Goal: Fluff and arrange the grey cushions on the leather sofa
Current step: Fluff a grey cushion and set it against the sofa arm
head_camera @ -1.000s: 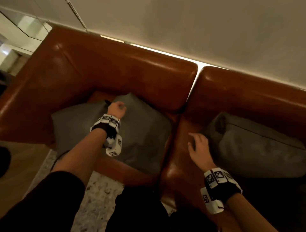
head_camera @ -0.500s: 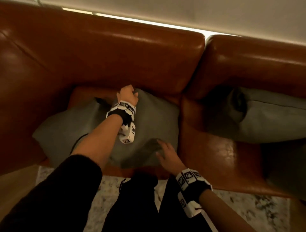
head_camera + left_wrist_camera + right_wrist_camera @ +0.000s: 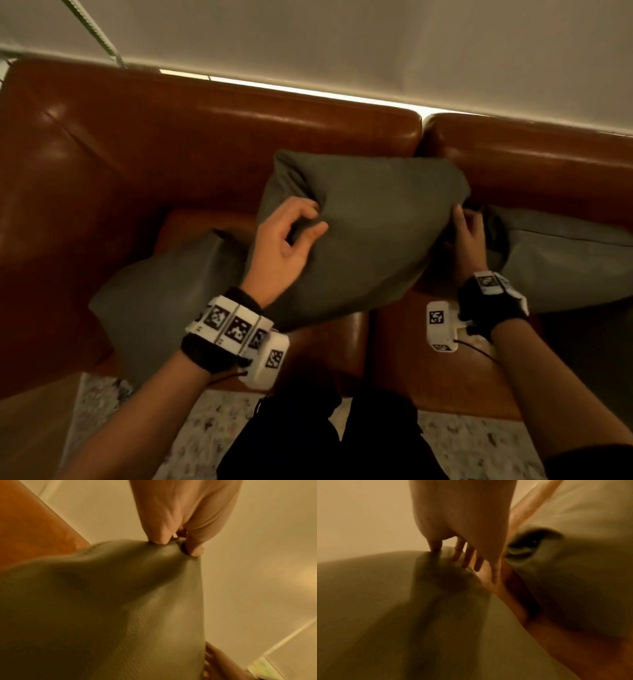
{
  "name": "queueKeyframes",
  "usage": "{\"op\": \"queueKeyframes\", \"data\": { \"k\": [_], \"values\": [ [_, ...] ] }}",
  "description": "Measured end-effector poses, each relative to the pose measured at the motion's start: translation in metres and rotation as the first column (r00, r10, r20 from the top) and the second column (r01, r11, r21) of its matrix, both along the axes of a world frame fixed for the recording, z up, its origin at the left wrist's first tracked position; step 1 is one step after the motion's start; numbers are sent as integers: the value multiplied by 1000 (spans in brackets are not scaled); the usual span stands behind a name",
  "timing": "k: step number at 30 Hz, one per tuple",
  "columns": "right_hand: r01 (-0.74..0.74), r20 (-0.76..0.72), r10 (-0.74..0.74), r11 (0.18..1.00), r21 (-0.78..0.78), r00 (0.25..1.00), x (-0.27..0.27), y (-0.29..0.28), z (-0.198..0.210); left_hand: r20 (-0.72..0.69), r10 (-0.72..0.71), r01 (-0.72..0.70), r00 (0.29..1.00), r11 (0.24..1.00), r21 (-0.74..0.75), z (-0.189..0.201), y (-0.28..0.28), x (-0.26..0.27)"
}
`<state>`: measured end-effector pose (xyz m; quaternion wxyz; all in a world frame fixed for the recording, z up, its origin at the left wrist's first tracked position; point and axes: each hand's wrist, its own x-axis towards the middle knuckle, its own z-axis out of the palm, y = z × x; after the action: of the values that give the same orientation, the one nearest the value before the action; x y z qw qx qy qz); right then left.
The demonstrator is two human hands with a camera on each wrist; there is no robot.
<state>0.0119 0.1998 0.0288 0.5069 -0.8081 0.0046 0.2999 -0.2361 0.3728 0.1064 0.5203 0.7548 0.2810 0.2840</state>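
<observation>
Grey cushion point(image 3: 370, 233) held above sofa point(image 3: 171, 144): left hand point(image 3: 284, 240) pinches fabric, right hand point(image 3: 467, 236) grips its edge.

A plump square grey fabric cushion point(image 3: 359, 233) stood raised and tilted before the backrest of the glossy brown leather sofa point(image 3: 212, 137). A second grey cushion point(image 3: 164, 294) lay flat on the left seat, a third point(image 3: 561, 260) on the right seat.

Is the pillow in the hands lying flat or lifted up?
Lifted: the middle cushion is tilted up, the left hand pinching it, the right hand at its side.
</observation>
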Motion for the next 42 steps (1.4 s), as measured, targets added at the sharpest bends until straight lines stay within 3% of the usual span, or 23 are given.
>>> {"op": "queueKeyframes", "data": {
  "k": [3, 6, 9, 11, 15, 17, 20, 26, 29, 31, 34, 37, 39, 42],
  "values": [
    [-136, 78, 130, 989, 67, 988, 5, 17, 13, -77, -37, 35, 996, 999, -22, -24, 35, -4],
    [-280, 67, 281, 960, -25, 957, -9, 29, -4, -352, -96, 128, 931, 989, 67, -80, 57, -28],
    [-261, 145, 288, 949, -179, 947, -28, 31, -26, -573, -36, 80, 819, 995, 52, -131, 64, -74],
    [-230, 155, 264, 950, -211, 952, -37, 31, -33, -634, -63, 81, 771, 997, -1, -144, 62, -91],
    [-296, 86, 333, 909, -294, 939, -45, 32, -43, -607, -117, -6, 786, 980, -197, -137, 44, -73],
    [-291, 81, 337, 893, -342, 938, -51, 40, -42, -572, 9, -203, 820, 939, -276, -134, 38, -60],
    [-303, 80, 360, 870, -389, 930, -61, 53, -34, -630, 213, -424, 747, 882, -205, -133, 50, -46],
    [-293, 141, 373, 869, -399, 917, -65, 54, -23, -486, 279, -350, 828, 935, -60, -122, 77, -53],
    [-402, -46, 443, 757, -515, 895, -68, 51, -36, -600, 258, -345, 757, 938, -33, -132, 70, -50],
    [-451, -96, 488, 692, -564, 868, -63, 48, -45, -630, 241, -346, 738, 937, -48, -132, 63, -41],
    [-449, -59, 503, 706, -548, 862, -52, 49, -49, -620, 257, -393, 741, 915, -90, -122, 61, -32],
    [-338, 85, 473, 733, -590, 877, -59, 56, -41, -592, 293, -435, 751, 894, -109, -111, 57, -51],
    [-282, 241, 541, 709, -646, 806, -74, 63, -29, -634, 258, -424, 729, 898, -122, -111, 49, -79],
    [-421, 420, 768, 624, -658, 483, -104, 77, -17, -698, 99, -397, 709, 874, -280, -122, 20, -131]
  ]
}}
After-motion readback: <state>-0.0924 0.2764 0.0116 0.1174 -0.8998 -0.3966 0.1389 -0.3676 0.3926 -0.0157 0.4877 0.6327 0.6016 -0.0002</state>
